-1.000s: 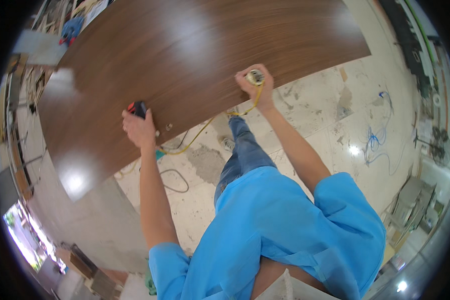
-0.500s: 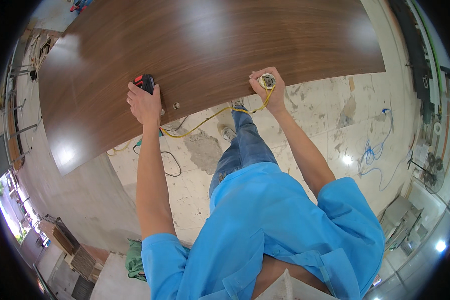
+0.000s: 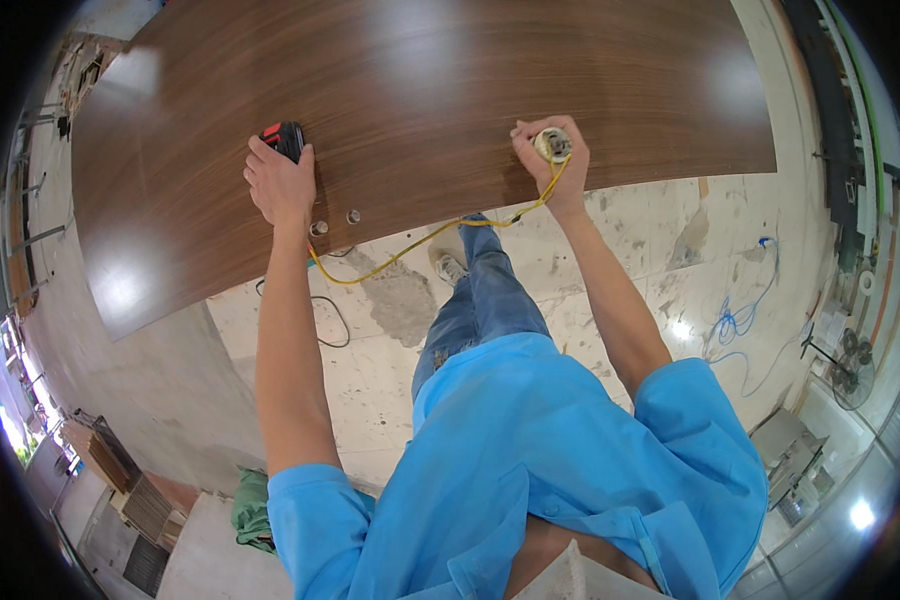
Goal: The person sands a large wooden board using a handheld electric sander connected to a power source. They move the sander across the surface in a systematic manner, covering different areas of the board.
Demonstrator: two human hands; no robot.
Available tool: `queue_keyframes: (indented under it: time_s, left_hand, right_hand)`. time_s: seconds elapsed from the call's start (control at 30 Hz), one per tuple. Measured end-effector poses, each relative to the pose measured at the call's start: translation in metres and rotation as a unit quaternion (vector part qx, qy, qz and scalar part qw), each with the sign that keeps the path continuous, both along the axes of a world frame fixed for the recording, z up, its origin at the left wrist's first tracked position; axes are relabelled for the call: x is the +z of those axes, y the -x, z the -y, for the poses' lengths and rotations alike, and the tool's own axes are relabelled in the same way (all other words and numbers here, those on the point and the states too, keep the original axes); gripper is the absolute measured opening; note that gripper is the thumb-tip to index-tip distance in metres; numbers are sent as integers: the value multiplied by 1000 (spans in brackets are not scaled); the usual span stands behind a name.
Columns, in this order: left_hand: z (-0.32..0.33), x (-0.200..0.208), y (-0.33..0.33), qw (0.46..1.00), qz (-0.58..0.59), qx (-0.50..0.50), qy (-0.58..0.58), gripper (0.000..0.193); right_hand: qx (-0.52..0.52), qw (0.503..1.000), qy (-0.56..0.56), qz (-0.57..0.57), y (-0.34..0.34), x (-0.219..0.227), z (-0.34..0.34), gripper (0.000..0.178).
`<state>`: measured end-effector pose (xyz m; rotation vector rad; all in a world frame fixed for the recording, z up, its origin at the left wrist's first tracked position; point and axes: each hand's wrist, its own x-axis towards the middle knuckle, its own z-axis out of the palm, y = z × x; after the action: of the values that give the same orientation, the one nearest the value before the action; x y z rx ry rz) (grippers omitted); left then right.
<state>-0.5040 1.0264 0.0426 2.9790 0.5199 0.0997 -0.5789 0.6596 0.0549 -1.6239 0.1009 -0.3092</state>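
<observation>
My left hand (image 3: 280, 187) is wrapped round a black-and-red block (image 3: 283, 141) that looks like a power-tool battery, over the left part of a brown wood-grain panel (image 3: 470, 90). At the panel's near edge, my right hand (image 3: 568, 180) grips a round cream-coloured thing (image 3: 553, 146) with a dark centre; its kind does not show. A yellow cord (image 3: 400, 257) runs from it, sagging leftward past the edge to beneath my left forearm. Two small round marks (image 3: 353, 216) lie near my left wrist, holes or discs, I cannot tell which.
A dark cable (image 3: 342, 320) loops on the worn tile floor below the panel. Blue cord (image 3: 735, 322) lies tangled at the right, near a black fan (image 3: 852, 368). Green cloth (image 3: 253, 510) is bunched at lower left. My legs (image 3: 490, 280) stand close to the panel's edge.
My right hand has moved away from me and slightly right with the round thing, farther over the panel. My left hand has shifted slightly forward and left. Both grips stay closed.
</observation>
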Motion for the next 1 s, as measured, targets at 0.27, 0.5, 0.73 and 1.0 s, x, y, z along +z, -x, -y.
queue_keyframes:
  time_s: [0.27, 0.5, 0.73, 1.0]
  left_hand:
    - [5, 5, -23, 1000, -11, 3, -4, 94]
    - [1, 4, -42, 1000, -18, 14, -1, 94]
    - [1, 5, -65, 1000, -12, 9, -3, 93]
    - [-3, 6, -95, 1000, -16, 8, -7, 93]
  right_hand:
    - [17, 1000, 13, 13, -30, 0, 0, 17]
    - [7, 1000, -5, 25, -49, -11, 5, 21]
    - [8, 1000, -2, -22, -66, -2, 4, 20]
    - [0, 1000, 2, -14, -101, -6, 0, 23]
